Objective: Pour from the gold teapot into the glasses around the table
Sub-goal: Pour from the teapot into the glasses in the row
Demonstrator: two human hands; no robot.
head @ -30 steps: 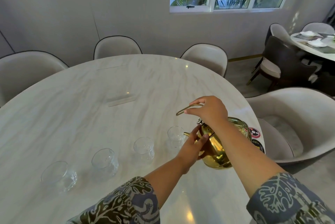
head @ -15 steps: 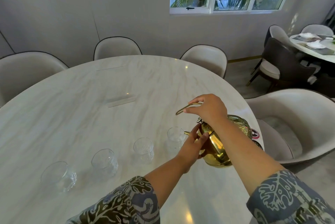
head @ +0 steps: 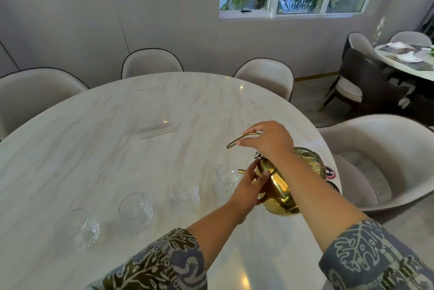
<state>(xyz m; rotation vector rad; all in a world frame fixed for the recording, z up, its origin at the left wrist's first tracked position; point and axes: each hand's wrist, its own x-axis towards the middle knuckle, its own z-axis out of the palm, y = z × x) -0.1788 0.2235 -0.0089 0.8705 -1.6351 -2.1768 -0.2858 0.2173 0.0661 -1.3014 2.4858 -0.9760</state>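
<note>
The right hand reaches in from the lower right of the frame, wrist bent, its fingers clenched around the thin arched wire handle of the shiny gold round-bellied metal teapot. The left hand comes up from the bottom centre, palm against the pot's left flank, fingers spread flat on the brass near the lid knob rather than gripping it. The teapot sits right of centre, tilted leftward, its slim spout just beside the rim of the nearest glass.

Four clear ribbed glass tumblers run in a diagonal row from lower left toward centre: the first, the second, the third and the fourth at the spout. Whether any holds liquid cannot be told.

The white marble-patterned oval table is bare across its upper and left parts. Its right edge curves close behind the teapot, with a round sticker by that edge. Cream upholstered chairs ring the far rim.
</note>
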